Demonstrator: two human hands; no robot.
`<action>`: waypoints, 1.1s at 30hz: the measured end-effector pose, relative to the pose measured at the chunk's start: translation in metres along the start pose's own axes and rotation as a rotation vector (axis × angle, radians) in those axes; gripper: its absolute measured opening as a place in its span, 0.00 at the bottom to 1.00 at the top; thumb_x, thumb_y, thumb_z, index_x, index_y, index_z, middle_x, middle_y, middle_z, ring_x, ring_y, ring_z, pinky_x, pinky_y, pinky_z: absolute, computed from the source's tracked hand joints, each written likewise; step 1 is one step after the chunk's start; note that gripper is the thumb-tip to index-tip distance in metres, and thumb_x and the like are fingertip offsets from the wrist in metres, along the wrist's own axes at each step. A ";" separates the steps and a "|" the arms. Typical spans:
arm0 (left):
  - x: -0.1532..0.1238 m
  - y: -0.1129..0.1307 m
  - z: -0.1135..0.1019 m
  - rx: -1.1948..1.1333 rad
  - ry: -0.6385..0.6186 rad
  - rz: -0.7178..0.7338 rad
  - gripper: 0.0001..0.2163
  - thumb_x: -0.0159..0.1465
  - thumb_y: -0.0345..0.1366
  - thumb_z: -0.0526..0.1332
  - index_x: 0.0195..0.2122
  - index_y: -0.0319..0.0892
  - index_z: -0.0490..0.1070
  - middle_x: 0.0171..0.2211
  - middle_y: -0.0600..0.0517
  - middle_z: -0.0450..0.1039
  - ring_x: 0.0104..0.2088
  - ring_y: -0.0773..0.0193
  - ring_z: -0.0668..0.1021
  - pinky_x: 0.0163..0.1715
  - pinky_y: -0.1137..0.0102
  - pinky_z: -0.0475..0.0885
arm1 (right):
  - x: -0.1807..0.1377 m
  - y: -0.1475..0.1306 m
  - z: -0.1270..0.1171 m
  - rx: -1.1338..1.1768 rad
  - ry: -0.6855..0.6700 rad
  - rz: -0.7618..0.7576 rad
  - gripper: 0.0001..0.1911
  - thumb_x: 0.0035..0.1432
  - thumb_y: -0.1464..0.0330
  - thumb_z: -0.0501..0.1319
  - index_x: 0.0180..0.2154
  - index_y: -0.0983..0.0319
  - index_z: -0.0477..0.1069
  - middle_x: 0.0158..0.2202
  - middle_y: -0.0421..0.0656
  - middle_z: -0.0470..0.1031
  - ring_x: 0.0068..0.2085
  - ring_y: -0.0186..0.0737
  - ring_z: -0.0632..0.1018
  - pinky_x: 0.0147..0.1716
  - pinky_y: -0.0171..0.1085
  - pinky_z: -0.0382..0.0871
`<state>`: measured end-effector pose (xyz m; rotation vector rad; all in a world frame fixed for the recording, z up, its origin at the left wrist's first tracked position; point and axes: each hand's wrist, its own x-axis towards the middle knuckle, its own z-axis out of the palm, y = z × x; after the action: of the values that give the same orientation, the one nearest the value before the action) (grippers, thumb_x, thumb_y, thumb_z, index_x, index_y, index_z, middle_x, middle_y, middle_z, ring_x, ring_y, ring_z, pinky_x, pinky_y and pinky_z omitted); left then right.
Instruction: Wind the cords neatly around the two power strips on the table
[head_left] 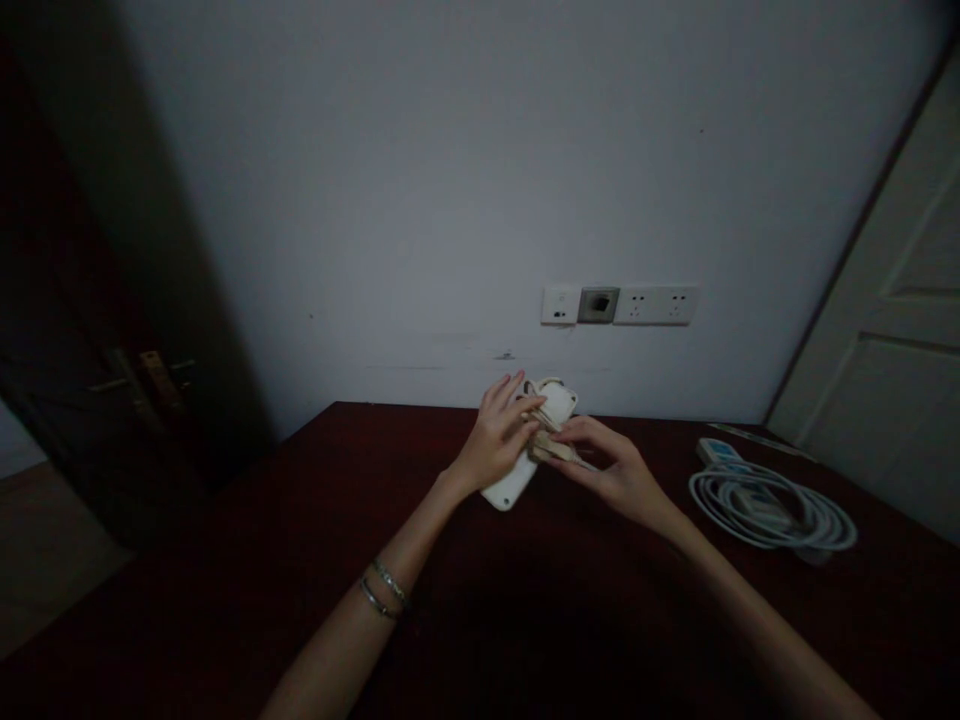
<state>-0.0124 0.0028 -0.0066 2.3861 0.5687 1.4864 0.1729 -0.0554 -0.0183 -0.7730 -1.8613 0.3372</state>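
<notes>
A white power strip [510, 488] lies slanted on the dark red table, with its pale cord [541, 416] wound around its middle. Over the strip's left side, my left hand [495, 440] grips it and the wound cord, thumb and index finger close to the loops and the other fingers stretched toward the far end. From the right, my right hand [607, 465] pinches a beige plug [553, 447] at the end of the cord, beside the strip. The dim light and my fingers hide part of the windings and the strip's underside.
On the table's [360, 480] right side lies a coiled white cable [772, 510] with another power strip [721, 452] partly under it. Wall sockets [652, 305] sit above the back edge. A dark door [90, 330] stands at the left, a pale panelled door [892, 330] at the right.
</notes>
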 end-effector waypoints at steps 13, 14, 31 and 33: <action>0.002 0.007 0.001 -1.285 -0.434 -0.956 0.18 0.54 0.33 0.61 0.46 0.35 0.66 0.38 0.41 0.74 0.36 0.54 0.78 0.34 0.58 0.74 | 0.006 -0.006 -0.006 0.145 0.169 0.224 0.13 0.46 0.63 0.66 0.34 0.62 0.70 0.34 0.44 0.74 0.36 0.40 0.74 0.35 0.41 0.72; 0.002 0.009 0.003 -1.269 -0.394 -0.937 0.19 0.51 0.29 0.61 0.46 0.36 0.65 0.38 0.42 0.74 0.35 0.55 0.78 0.33 0.59 0.74 | 0.006 -0.004 -0.006 0.152 0.185 0.238 0.14 0.46 0.63 0.66 0.35 0.62 0.70 0.34 0.43 0.73 0.35 0.39 0.74 0.34 0.40 0.72; -0.002 0.024 0.029 -0.930 0.003 -0.898 0.30 0.43 0.24 0.63 0.47 0.41 0.55 0.40 0.46 0.70 0.30 0.61 0.77 0.34 0.60 0.73 | 0.011 0.004 -0.011 0.085 0.201 0.397 0.24 0.43 0.59 0.67 0.43 0.64 0.71 0.40 0.48 0.76 0.39 0.45 0.77 0.40 0.44 0.71; -0.003 0.020 0.032 -0.850 0.022 -0.862 0.30 0.42 0.24 0.64 0.47 0.41 0.55 0.41 0.46 0.69 0.34 0.59 0.77 0.37 0.60 0.72 | 0.012 0.003 -0.012 0.106 0.203 0.404 0.23 0.42 0.59 0.68 0.39 0.64 0.70 0.37 0.47 0.77 0.36 0.44 0.77 0.37 0.43 0.72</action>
<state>0.0188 -0.0172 -0.0144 1.2241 0.6634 1.0320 0.1824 -0.0468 -0.0066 -1.0685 -1.4801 0.5850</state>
